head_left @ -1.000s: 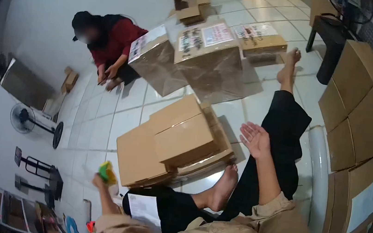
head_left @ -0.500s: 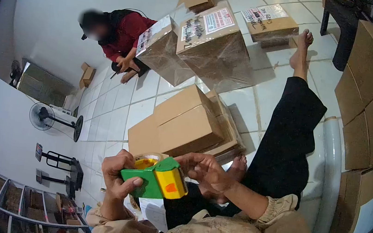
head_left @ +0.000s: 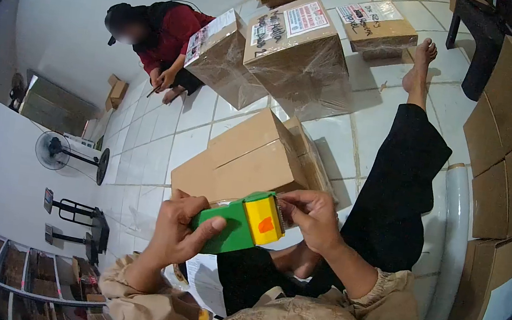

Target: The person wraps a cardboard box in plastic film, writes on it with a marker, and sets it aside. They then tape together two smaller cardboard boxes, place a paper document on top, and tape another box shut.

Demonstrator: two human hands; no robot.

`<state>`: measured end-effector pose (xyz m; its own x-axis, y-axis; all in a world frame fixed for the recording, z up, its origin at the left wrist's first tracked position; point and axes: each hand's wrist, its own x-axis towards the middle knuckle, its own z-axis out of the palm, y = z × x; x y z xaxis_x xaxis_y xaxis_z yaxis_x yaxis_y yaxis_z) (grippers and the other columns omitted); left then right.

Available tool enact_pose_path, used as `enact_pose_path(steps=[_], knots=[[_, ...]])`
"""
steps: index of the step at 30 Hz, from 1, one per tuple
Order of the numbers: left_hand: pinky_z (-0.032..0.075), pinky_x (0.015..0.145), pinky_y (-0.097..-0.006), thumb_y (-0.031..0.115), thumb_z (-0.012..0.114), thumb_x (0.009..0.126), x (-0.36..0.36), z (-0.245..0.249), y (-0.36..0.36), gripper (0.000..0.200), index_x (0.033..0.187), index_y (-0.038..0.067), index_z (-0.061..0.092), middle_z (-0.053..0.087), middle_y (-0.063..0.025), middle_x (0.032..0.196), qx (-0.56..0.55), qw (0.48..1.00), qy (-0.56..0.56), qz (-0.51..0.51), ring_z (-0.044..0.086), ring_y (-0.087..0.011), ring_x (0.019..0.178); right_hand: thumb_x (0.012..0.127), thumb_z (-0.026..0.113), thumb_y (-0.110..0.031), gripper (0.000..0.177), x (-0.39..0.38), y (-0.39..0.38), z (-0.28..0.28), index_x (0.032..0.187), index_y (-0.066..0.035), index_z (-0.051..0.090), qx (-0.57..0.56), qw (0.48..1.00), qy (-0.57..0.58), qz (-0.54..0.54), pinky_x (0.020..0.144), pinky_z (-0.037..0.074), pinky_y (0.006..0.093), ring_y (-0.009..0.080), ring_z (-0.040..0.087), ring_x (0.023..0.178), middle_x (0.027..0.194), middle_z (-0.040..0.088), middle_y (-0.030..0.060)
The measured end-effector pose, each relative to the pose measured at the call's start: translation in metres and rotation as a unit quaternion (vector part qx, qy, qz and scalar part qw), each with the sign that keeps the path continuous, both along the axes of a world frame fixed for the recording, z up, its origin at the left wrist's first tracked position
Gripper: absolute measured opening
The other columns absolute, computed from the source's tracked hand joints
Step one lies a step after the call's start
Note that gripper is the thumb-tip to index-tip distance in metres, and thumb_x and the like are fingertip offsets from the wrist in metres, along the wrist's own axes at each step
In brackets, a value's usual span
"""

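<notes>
My left hand (head_left: 186, 231) is wrapped round a green and yellow tape dispenser (head_left: 222, 227), with the thumb lying along its green side. An orange mark shows on the yellow end. At that end, beside the toothed cutter edge, the closed fingers of my right hand (head_left: 315, 222) pinch; what is between them is too small to make out. Just beyond both hands lies a plain brown cardboard box (head_left: 255, 166) on the tiled floor. White paper (head_left: 206, 282) is under my left forearm, near my lap.
Wrapped, labelled boxes (head_left: 305, 70) stand ahead, with a smaller box (head_left: 379, 38) behind. A person in red (head_left: 172, 38) sits at far left. Flattened cardboard (head_left: 508, 140) and a plastic film roll (head_left: 453, 248) are on my right. A fan (head_left: 56, 149) and scales (head_left: 79, 221) stand left.
The dispenser has turned and moved slightly right, its yellow end now higher. My right fingers have closed in at the cutter edge. The tape roll seen before is now hidden.
</notes>
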<state>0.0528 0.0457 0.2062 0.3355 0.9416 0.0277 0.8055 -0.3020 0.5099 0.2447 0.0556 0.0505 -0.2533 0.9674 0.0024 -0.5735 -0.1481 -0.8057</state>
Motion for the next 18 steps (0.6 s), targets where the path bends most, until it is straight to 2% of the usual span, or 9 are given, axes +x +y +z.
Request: enact_pose_path(steps=[1, 2, 4, 7, 9, 10, 13, 14, 18], knots=[[0.034, 0.059, -0.0331, 0.027, 0.066, 0.076, -0.004, 0.008, 0.003, 0.031, 0.068, 0.000, 0.055, 0.048, -0.0108, 0.057, 0.015, 0.999, 0.036, -0.021, 0.042, -0.0204, 0.057, 0.082, 0.062, -0.004, 0.011, 0.007, 0.000, 0.011, 0.089, 0.004, 0.066, 0.068, 0.995, 0.005, -0.067, 0.059, 0.052, 0.0210, 0.0109, 0.063, 0.062, 0.076, 0.067, 0.0085], [0.034, 0.059, -0.0328, 0.029, 0.068, 0.075, -0.012, 0.014, 0.006, 0.033, 0.068, -0.001, 0.055, 0.047, -0.0106, 0.057, 0.030, 0.996, 0.074, -0.043, 0.041, -0.0198, 0.058, 0.081, 0.063, -0.004, 0.010, 0.020, 0.004, 0.015, 0.087, 0.004, 0.066, 0.051, 0.995, 0.011, -0.090, 0.059, 0.052, 0.0212, 0.0104, 0.062, 0.061, 0.073, 0.066, 0.0086], [0.033, 0.060, -0.0329, 0.038, 0.073, 0.070, -0.043, 0.016, 0.008, 0.042, 0.069, -0.001, 0.057, 0.046, -0.0090, 0.063, 0.135, 0.983, -0.096, 0.078, 0.041, -0.0184, 0.062, 0.081, 0.064, -0.006, 0.013, 0.047, 0.022, -0.001, 0.085, 0.005, 0.065, 0.048, 0.982, 0.001, -0.181, 0.057, 0.051, 0.0227, 0.0106, 0.060, 0.056, 0.067, 0.065, 0.0096], [0.033, 0.061, -0.0331, 0.046, 0.075, 0.065, -0.083, 0.062, 0.033, 0.050, 0.072, -0.001, 0.059, 0.044, -0.0071, 0.071, 0.134, 0.978, 0.110, 0.113, 0.041, -0.0181, 0.068, 0.080, 0.065, -0.011, 0.019, 0.077, 0.072, -0.051, 0.086, 0.006, 0.065, -0.022, 0.965, -0.028, -0.259, 0.055, 0.042, 0.0199, 0.0094, 0.056, 0.058, 0.069, 0.063, 0.0074], [0.033, 0.063, -0.0336, 0.047, 0.074, 0.065, -0.090, 0.063, 0.053, 0.053, 0.075, -0.003, 0.059, 0.043, -0.0071, 0.070, 0.145, 0.973, 0.142, 0.111, 0.040, -0.0193, 0.069, 0.080, 0.065, -0.013, 0.019, 0.077, 0.103, -0.084, 0.086, 0.005, 0.066, -0.031, 0.966, -0.042, -0.255, 0.054, 0.040, 0.0195, 0.0090, 0.054, 0.057, 0.068, 0.062, 0.0063], [0.035, 0.057, -0.0328, 0.047, 0.072, 0.069, -0.067, 0.064, 0.060, 0.053, 0.071, -0.004, 0.060, 0.047, -0.0066, 0.062, 0.170, 0.966, 0.174, 0.083, 0.045, -0.0170, 0.061, 0.080, 0.065, -0.014, 0.019, 0.074, 0.116, -0.097, 0.085, 0.005, 0.066, -0.042, 0.966, -0.055, -0.249, 0.053, 0.039, 0.0191, 0.0086, 0.052, 0.056, 0.066, 0.061, 0.0053], [0.035, 0.041, -0.0295, 0.049, 0.064, 0.076, -0.012, 0.072, 0.093, 0.055, 0.059, -0.003, 0.062, 0.045, -0.0077, 0.043, 0.023, 0.982, 0.182, 0.053, 0.045, -0.0119, 0.039, 0.079, 0.064, -0.013, 0.016, 0.057, 0.150, -0.129, 0.080, 0.002, 0.066, -0.086, 0.964, -0.060, -0.242, 0.051, 0.035, 0.0196, 0.0071, 0.047, 0.053, 0.063, 0.058, 0.0027], [0.035, 0.040, -0.0298, 0.050, 0.065, 0.076, -0.008, 0.065, 0.106, 0.057, 0.059, -0.004, 0.062, 0.046, -0.0086, 0.043, 0.024, 0.983, 0.179, 0.041, 0.045, -0.0141, 0.038, 0.079, 0.064, -0.013, 0.016, 0.052, 0.157, -0.142, 0.080, 0.002, 0.066, -0.083, 0.966, -0.066, -0.237, 0.051, 0.035, 0.0196, 0.0071, 0.047, 0.053, 0.063, 0.058, 0.0027], [0.038, 0.043, -0.0349, 0.052, 0.063, 0.077, 0.003, 0.045, 0.133, 0.058, 0.061, -0.004, 0.063, 0.049, -0.0117, 0.044, 0.013, 0.973, 0.231, -0.005, 0.047, -0.0172, 0.038, 0.078, 0.067, -0.020, 0.019, 0.029, 0.161, -0.196, 0.071, -0.003, 0.067, -0.096, 0.928, -0.274, -0.232, 0.050, 0.034, 0.0227, 0.0069, 0.046, 0.054, 0.060, 0.057, -0.0002]])
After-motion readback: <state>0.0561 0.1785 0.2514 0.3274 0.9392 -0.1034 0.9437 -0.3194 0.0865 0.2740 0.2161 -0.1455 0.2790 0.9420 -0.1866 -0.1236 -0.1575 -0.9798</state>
